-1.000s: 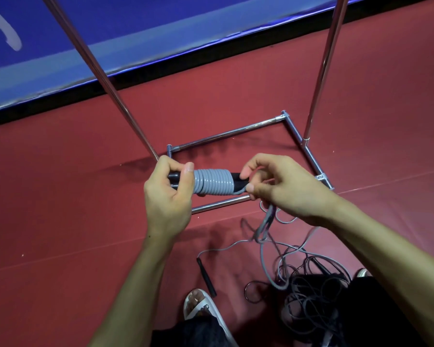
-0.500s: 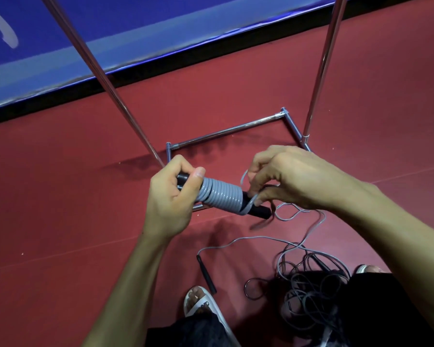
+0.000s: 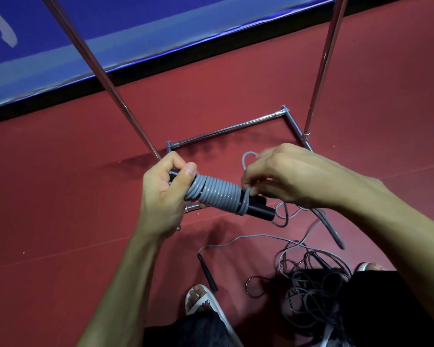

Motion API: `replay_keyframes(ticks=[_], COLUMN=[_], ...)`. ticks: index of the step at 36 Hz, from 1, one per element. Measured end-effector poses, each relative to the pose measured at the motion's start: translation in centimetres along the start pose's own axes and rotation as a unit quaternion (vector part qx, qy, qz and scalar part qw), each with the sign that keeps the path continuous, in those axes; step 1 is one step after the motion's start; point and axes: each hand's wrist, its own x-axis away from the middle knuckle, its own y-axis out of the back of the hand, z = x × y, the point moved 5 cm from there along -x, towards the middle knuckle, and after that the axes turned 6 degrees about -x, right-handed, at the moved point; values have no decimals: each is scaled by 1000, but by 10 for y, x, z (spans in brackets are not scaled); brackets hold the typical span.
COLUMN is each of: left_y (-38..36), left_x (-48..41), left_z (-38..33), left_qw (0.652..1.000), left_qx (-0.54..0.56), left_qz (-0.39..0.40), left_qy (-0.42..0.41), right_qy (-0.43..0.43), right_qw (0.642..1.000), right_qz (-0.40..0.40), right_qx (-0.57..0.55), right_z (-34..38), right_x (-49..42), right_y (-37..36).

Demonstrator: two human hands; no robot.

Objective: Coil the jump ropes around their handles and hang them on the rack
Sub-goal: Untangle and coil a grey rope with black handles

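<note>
My left hand (image 3: 164, 194) grips the left end of a pair of black handles (image 3: 257, 209), thumb pressed on the first turns. Grey jump rope (image 3: 218, 192) is wound round the handles in a tight coil of several turns. My right hand (image 3: 283, 176) pinches the rope just right of the coil; a small grey loop (image 3: 247, 157) sticks up above its fingers. The loose rest of the rope hangs from the right hand down to the floor. The chrome rack's base frame (image 3: 226, 130) lies on the red floor behind my hands.
Two chrome rack poles (image 3: 105, 78) (image 3: 322, 63) rise left and right. A tangle of grey and dark ropes (image 3: 311, 284) lies on the floor at lower right, with a loose black handle (image 3: 207, 272) beside my sandalled foot (image 3: 201, 299). A blue mat (image 3: 110, 28) borders the far floor.
The handles have tilted, right end lower. My right hand has carried the rope up and over the handles, adding to the coil, and now holds a small loop above them.
</note>
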Motion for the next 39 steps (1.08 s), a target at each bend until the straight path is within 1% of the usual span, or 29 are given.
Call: replay_keyframes(ticks=[2, 4, 8, 10, 14, 17, 19, 20, 24, 25, 27, 29, 32, 33, 34, 36, 37, 38, 39], left_y=[-2, -4, -4, -6, -9, -10, -12, -14, -18, -18, -17, -16, -17, -17, -18, -20, -20, -20, -20], left_x=[1, 2, 3, 3, 5, 6, 8, 9, 11, 11, 10, 9, 9, 9, 9, 11, 12, 12, 13], left_z=[-1, -1, -2, -3, -8, -12, -15, -16, -19, -19, -20, -21, -22, -22, -24, -27, -29, -30, -31], left_qw=[1000, 998, 994, 988, 977, 970, 965, 964, 963, 963, 964, 963, 963, 963, 961, 956, 953, 951, 950], left_qx=[20, 57, 110, 153, 212, 241, 256, 262, 266, 264, 264, 267, 267, 268, 272, 290, 300, 307, 310], left_qz=[5, 12, 15, 16, 14, 8, 4, 5, 7, 3, -8, -16, -14, -12, -10, -6, -5, -5, -5], left_qy=[5, 11, 25, 30, 32, 43, 48, 49, 44, 43, 41, 39, 38, 37, 35, 35, 35, 35, 34], right_qy=[3, 3, 1, -9, -32, -44, -65, -70, -66, -69, -69, -76, -80, -79, -77, -71, -70, -69, -67], right_qw=[1000, 997, 992, 984, 939, 914, 904, 905, 944, 947, 937, 912, 863, 837, 802, 716, 684, 671, 668], right_qz=[18, 17, -21, -24, -4, -3, 4, 8, 16, 11, -3, -4, -8, -13, -10, 14, 22, 20, 13], right_qx=[-22, -70, -125, -178, -343, -404, -422, -419, -324, -314, -342, -402, -499, -541, -593, -695, -725, -738, -741], right_z=[-1, -2, -7, -8, -8, -11, -16, -17, -20, -21, -22, -26, -28, -28, -27, -23, -21, -20, -19], right_x=[0, 1, 2, 2, 2, 4, 5, 5, 4, 5, 5, 6, 7, 6, 6, 6, 4, 3, 2], right_y=[-2, -4, 0, 3, -5, -10, -12, -13, -10, -8, -4, -4, -7, -10, -15, -27, -35, -41, -46])
